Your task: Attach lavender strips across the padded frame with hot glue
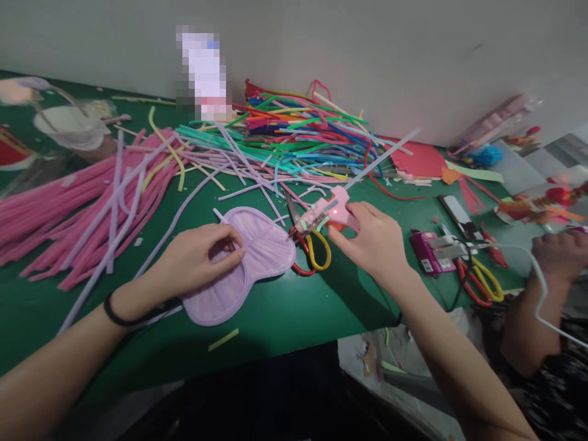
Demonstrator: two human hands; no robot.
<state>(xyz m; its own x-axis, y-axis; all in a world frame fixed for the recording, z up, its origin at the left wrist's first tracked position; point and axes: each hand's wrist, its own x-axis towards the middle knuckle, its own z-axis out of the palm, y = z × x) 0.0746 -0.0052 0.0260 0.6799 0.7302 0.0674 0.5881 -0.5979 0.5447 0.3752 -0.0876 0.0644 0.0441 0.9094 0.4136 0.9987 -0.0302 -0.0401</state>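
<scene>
At the green table (303, 312), the left hand (197, 254) pinches the lilac two-lobed panel (266, 242), which lies just in front of the wearer. The right hand (376, 236) grasps a pink glue gun (342, 211), its nozzle at the panel's right-hand rim; contact cannot be told. Red-and-yellow-handled scissors (320, 250) lie beside the nozzle. The step appears to be gluing; the next move would call for a steady panel and controlled nozzle placement.

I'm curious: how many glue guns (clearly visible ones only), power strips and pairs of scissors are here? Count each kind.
Glue gun, in the right hand: 1
Power strip, purple: 1
Middle scissors and rightmost scissors: 2
Total: 4
</scene>
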